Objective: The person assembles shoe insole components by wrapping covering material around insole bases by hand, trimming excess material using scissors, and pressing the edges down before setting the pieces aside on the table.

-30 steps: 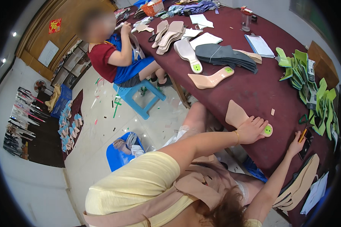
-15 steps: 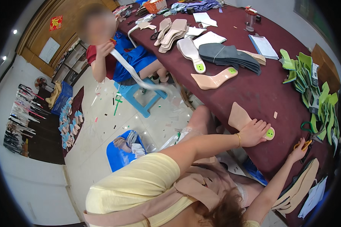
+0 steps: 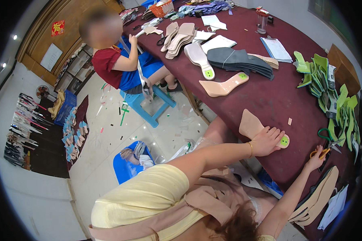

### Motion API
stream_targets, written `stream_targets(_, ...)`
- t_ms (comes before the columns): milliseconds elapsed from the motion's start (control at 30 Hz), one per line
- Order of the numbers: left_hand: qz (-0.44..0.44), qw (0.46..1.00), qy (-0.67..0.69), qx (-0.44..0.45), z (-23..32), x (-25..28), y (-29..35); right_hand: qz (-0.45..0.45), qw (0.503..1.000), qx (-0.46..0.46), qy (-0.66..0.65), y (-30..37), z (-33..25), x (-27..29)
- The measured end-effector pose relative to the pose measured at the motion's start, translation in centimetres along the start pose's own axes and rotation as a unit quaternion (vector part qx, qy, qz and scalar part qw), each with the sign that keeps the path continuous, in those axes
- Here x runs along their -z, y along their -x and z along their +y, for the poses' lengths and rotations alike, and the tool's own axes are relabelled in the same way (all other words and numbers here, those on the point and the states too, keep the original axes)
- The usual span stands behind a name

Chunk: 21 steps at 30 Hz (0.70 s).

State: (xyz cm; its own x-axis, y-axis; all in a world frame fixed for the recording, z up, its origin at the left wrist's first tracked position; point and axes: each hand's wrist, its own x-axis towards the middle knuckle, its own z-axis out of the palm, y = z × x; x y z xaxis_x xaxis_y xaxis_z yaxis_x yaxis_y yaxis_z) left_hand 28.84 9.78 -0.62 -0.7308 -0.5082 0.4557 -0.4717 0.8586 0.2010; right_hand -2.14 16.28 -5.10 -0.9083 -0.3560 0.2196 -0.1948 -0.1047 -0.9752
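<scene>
Tan insole flat on table; orange scissors

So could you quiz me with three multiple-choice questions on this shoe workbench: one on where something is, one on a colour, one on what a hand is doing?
1. Where does the left hand rest?
A. On the tan insole at the near edge of the table
B. On the blue stool
C. On the clipboard

2. What colour are the handles of the scissors at the right hand?
A. Orange
B. Purple
C. White

3. What state is the right hand in?
A. Flat and open on the floor
B. Closed around the scissors' handles
C. Raised in the air, holding nothing

Answers:
1 A: the palm and fingers lie on the insole beside its green sticker.
2 A: orange loops show at the fingers.
3 B: the fingers curl on the handles at the table's edge.
</scene>
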Motion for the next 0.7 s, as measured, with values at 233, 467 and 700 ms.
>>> stream_targets(233,-0.009,1.0,-0.004,-0.002,0.07,0.21,-0.08,0.0,1.0,-0.001,-0.009,0.06,-0.06,0.05)
stream_targets(467,0.002,1.0,0.006,0.0,0.24,-0.08,0.22,0.02,1.0,-0.02,-0.013,0.27,-0.09,0.23)
stream_targets(700,-0.013,1.0,0.007,-0.003,0.13,0.1,-0.25,0.01,1.0,-0.015,-0.019,-0.68,0.6,0.66)
